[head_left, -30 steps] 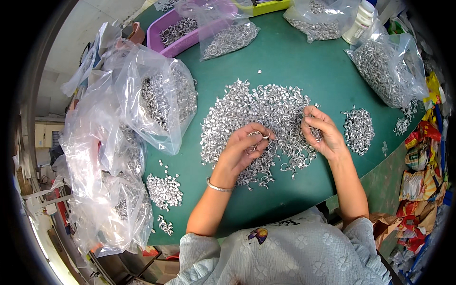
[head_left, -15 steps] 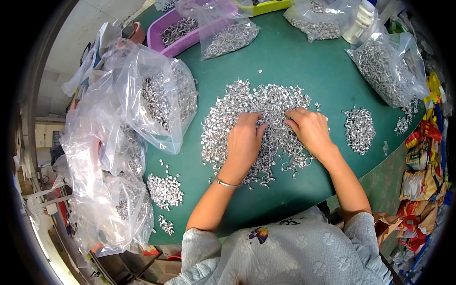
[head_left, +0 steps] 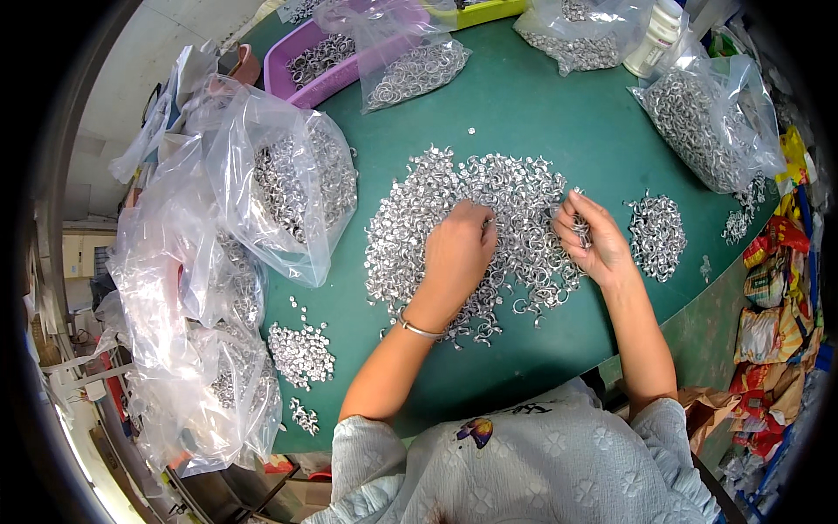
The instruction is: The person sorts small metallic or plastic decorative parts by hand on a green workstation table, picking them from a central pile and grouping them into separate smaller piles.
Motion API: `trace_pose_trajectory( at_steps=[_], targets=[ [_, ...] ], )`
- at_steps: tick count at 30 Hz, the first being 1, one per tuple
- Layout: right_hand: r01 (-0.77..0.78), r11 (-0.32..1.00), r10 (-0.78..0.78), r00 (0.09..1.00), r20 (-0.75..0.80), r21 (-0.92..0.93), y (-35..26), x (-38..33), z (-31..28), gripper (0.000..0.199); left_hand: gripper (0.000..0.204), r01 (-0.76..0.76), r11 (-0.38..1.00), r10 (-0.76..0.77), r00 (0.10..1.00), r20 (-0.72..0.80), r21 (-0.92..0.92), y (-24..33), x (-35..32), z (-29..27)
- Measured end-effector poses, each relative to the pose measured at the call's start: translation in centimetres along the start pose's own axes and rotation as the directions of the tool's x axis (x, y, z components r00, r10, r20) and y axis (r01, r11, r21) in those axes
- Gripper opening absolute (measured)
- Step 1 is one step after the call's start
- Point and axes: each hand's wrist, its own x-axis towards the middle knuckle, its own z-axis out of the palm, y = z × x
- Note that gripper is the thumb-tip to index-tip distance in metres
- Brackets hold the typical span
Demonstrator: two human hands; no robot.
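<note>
A wide heap of small silver metal pieces [head_left: 515, 183], many of them curved like open rings and others small and knobby, is spread on the green tabletop [head_left: 524, 367]. My left hand [head_left: 458, 249], with a bangle at its wrist, rests on the heap's middle. Its fingers are curled in, and what they may hold is hidden. At the right edge of the heap my right hand [head_left: 602, 240] is turned with its palm partly up, fingers bent around several curved metal pieces [head_left: 580, 230].
Smaller piles of metal pieces lie at right [head_left: 657, 237] and at left [head_left: 301, 354]. Clear plastic bags of pieces [head_left: 292, 188] crowd the left side; another bag [head_left: 698, 122] stands far right. A purple basket [head_left: 305, 94] and a white bottle [head_left: 655, 39] are at the back.
My right hand has moved right and turned its palm up, now with metal pieces in its fingers. The left hand's fingers have curled in more, while it stays on the heap.
</note>
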Motion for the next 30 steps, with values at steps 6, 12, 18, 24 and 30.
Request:
trace_pose_trajectory(
  at_steps=[6, 12, 18, 24, 30],
  targets=[
    [0.105, 0.767, -0.153, 0.988, -0.021, -0.633, -0.6, -1.0, 0.5, 0.020, 0.015, 0.117, 0.990, -0.120, 0.992, -0.042, -0.081, -1.1, -0.9, -2.0],
    [0.190, -0.357, -0.455, 0.820, 0.348, -0.914, 2.2, -1.0, 1.6, 0.021, 0.016, -0.015, 1.000, 0.014, 0.996, -0.088, -0.007, -0.8, -1.4, -1.6],
    [0.293, -0.103, -0.489, 0.817, 0.305, -0.951, 1.4, -0.5, 0.0, 0.022, 0.017, -0.084, 0.978, 0.056, 0.988, 0.146, 0.191, 0.5, -1.1, -0.7],
    [0.231, -0.416, -0.438, 0.797, 0.416, -0.880, 2.0, -1.1, 0.6, 0.018, 0.009, -0.169, 0.954, 0.124, 0.974, 0.188, 0.247, -0.2, -1.1, -0.9],
    [0.307, -0.154, -0.436, 0.832, 0.343, -0.939, 0.9, -1.2, 0.8, 0.008, 0.006, 0.027, 0.920, 0.026, 0.991, 0.131, -0.391, -1.8, -1.3, -1.6]
  ],
)
